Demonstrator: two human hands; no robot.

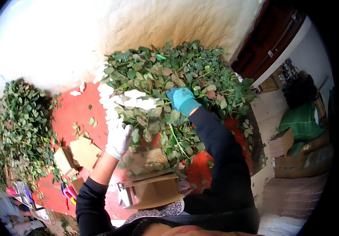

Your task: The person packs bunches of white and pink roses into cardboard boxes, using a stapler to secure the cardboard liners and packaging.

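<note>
A large heap of cut leafy stems lies on the red table, with white-covered ends lined up along its left side. My right hand, in a teal and blue glove, reaches into the leaves with its fingers closed around a leafy stem. More white covers show just left of that hand. My left hand, in a white glove, is at the heap's lower left edge, beside the leaves. Its fingers are curled, and what they hold, if anything, is hidden.
Another leafy pile stands at the left. Cardboard pieces and pink-handled scissors lie near my left forearm. An open cardboard box sits close to my body. Boxes and a green sack are at the right.
</note>
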